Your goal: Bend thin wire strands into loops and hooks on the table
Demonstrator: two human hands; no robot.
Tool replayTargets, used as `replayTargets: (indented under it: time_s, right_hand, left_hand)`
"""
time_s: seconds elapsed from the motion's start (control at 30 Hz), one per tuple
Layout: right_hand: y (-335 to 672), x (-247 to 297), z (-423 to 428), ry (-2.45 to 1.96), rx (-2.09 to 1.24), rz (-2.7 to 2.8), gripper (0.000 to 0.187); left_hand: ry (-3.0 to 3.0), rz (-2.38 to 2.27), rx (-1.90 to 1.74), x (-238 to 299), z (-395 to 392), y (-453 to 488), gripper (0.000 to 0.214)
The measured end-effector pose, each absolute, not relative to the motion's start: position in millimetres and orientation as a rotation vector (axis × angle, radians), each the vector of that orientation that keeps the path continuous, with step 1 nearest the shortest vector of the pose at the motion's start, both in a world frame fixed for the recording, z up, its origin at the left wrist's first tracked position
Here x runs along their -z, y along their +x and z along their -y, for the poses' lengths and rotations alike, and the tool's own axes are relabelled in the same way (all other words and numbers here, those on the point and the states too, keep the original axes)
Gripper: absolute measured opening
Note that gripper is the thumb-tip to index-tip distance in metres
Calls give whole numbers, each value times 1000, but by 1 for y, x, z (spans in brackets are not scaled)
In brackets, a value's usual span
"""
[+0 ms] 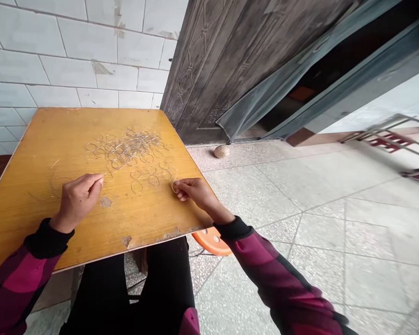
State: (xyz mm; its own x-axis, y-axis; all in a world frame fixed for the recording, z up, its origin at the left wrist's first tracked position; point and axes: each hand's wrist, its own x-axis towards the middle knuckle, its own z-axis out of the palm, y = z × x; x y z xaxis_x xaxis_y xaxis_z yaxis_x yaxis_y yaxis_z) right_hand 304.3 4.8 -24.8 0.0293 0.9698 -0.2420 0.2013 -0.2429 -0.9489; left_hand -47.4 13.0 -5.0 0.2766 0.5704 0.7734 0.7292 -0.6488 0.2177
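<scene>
A worn yellow wooden table (56, 135) carries a heap of thin bent wire loops (127, 148), with a few separate loops (143, 179) laid out nearer me. My left hand (77, 199) rests on the table left of centre, its fingers pinched on a thin wire whose shape I cannot follow. Close to the table's right edge, my right hand (195, 190) pinches the end of a curved wire piece (175, 179). Both sleeves are pink and black plaid.
A white tiled wall (73, 51) stands behind the table. A dark metal door (237, 60) is at the right, with a small stone (221, 151) on the tiled floor before it. An orange stool (211, 242) shows under the table edge. A metal rack (394, 139) lies far right.
</scene>
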Motion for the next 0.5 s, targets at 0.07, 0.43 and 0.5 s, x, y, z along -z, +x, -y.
replayTargets:
  time_s: [0.07,0.43,0.5]
  right_hand:
    - [314,28,-3,-1610,-1231,1209,33]
    - [319,27,-40,-1764,-1054,1108,1]
    - [318,29,-41,-1758,-1022,1119,8]
  left_hand:
    - [-2376,1203,1289,6,-13,-48,12]
    - [-2406,1199,1261,7,-14,-51,13]
    - [-2412,1208,1269,7,-15,-51,14]
